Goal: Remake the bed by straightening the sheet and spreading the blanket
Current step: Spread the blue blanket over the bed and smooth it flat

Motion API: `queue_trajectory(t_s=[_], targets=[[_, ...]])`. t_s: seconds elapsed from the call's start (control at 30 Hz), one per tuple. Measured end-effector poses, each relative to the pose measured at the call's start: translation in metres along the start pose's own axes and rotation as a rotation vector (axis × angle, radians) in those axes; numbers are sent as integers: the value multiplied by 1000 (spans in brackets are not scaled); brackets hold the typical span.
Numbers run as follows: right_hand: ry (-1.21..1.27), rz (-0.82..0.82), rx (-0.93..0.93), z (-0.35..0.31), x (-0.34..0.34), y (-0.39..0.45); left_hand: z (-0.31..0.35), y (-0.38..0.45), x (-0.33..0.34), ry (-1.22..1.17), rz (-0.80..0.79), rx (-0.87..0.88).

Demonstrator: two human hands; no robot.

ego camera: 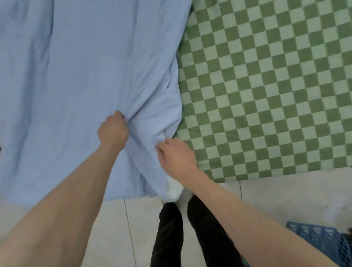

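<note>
Both hands are gripping the light blue blanket: the left hand fingers are bunching a fold, and the right hand fingers are pinching its edge, beside the green checkered sheet.

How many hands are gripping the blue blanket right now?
2. The left hand bunches the blue blanket near its middle fold; the right hand pinches its edge beside the green checked sheet.
</note>
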State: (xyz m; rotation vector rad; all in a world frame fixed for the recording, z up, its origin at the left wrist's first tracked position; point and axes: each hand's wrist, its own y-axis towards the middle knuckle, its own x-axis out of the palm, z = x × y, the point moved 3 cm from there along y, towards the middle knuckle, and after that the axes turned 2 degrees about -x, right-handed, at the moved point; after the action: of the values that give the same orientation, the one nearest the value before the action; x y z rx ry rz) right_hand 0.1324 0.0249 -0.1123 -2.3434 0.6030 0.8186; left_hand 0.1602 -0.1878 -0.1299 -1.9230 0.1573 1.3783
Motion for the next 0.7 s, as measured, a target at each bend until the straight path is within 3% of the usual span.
queue_trajectory(t_s=[0.1,0.17,0.23,0.37,0.47,0.57,0.63,0.7], targets=[[340,227,477,54,-23,15,-29,18,3,-51,0,-111],[528,147,683,74,-25,31,-37,19,7,-128,-9,-175],[703,48,694,74,-21,54,-37,16,11,-174,-7,-168],[1191,3,716,40,-15,103,-24,10,17,-279,-32,-155],[1134,42,660,13,-18,117,-13,-2,20,-492,-23,-192],[1060,328,750,13,-47,88,0,-36,24,-671,35,-154],[1003,683,866,40,-91,42,12,-62,31,-725,2,-89],[805,1105,948,77,-149,-17,22,-85,42,-709,-138,-51]])
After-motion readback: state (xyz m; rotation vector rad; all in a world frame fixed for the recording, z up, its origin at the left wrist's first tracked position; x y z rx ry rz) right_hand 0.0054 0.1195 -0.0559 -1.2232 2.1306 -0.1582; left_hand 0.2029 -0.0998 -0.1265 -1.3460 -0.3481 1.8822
